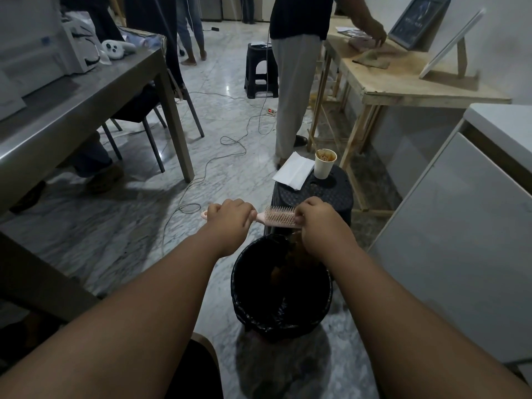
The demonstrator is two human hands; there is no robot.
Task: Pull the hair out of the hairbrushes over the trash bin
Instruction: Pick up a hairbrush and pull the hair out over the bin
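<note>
My left hand point(230, 216) grips the handle of a pink hairbrush point(278, 216), held level with its bristles facing up and toward me. My right hand point(315, 216) has its fingers curled at the brush's far right end, on the bristles; a clump of brownish hair point(296, 251) hangs below that hand. The brush sits just beyond the far rim of a round trash bin point(244, 309) lined with a black bag, which stands on the marble floor between my arms. More brownish hair lies inside the bin.
A black plastic stool point(342, 194) behind the bin carries a paper cup point(324, 164) and a white folded paper point(293, 169). A white cabinet point(449, 243) stands close on the right, a grey table point(86, 93) on the left. Cables cross the floor; a person point(293, 82) stands ahead.
</note>
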